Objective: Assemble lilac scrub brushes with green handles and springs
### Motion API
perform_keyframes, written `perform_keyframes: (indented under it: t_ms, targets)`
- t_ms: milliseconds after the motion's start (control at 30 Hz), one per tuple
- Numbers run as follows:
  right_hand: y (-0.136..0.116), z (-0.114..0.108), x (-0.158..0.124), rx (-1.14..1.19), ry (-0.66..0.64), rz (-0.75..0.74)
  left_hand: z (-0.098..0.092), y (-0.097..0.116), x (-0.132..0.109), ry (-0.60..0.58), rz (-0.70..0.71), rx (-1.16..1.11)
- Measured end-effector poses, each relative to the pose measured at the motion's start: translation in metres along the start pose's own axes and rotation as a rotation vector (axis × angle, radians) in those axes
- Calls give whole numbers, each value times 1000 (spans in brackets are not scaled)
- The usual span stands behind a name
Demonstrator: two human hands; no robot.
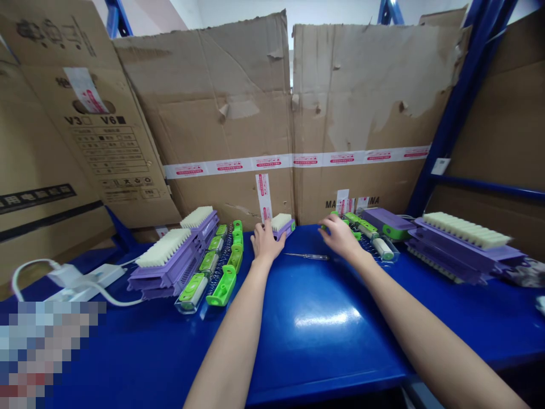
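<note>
My left hand (267, 243) rests at the back of the blue table, its fingers and thumb around the near left side of a small purple brush block (290, 228) with cream bristles. Some of that block is hidden by the hand. To the right, my right hand (340, 236) is closed, fingertips pinched on a small green plastic piece (324, 228), mostly covered. A screwdriver (315, 257) with a clear handle lies on the table between both hands. Just beyond my right hand stand green-and-white parts in a clear casing (383, 250) and a purple housing (381, 220) with a green end.
At left are purple brush units (170, 267), springs (223, 255), green end pieces (223, 287), cased green-and-white parts (191, 292) and a white power strip (91, 281). More brush units (464, 244) sit at right. Cardboard sheets (230, 125) wall the back; a blue post (451, 113) rises right.
</note>
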State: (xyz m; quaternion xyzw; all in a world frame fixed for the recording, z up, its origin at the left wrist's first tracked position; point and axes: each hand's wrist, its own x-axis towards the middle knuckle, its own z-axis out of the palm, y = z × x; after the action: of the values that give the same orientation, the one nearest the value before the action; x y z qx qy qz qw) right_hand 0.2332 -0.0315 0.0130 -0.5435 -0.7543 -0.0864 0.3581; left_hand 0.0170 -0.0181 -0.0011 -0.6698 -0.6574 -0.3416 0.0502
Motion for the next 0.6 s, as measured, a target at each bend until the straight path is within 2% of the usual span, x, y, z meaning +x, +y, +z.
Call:
perform_keyframes:
  t_ms: [100,300,400,500,600]
  targets:
    - [-6,12,-1,133,38,-4,1,0,0,-17,71,56]
    - [-7,16,-3,337,142,115,4,-3,0,-60,160,18]
    - [-7,20,-4,367,153,146,0,0,-1,0,228,19]
    - [-12,25,-5,426,161,158,-4,6,-3,79,387,33]
    - [-20,30,-5,528,149,173,-3,11,-5,80,578,14]
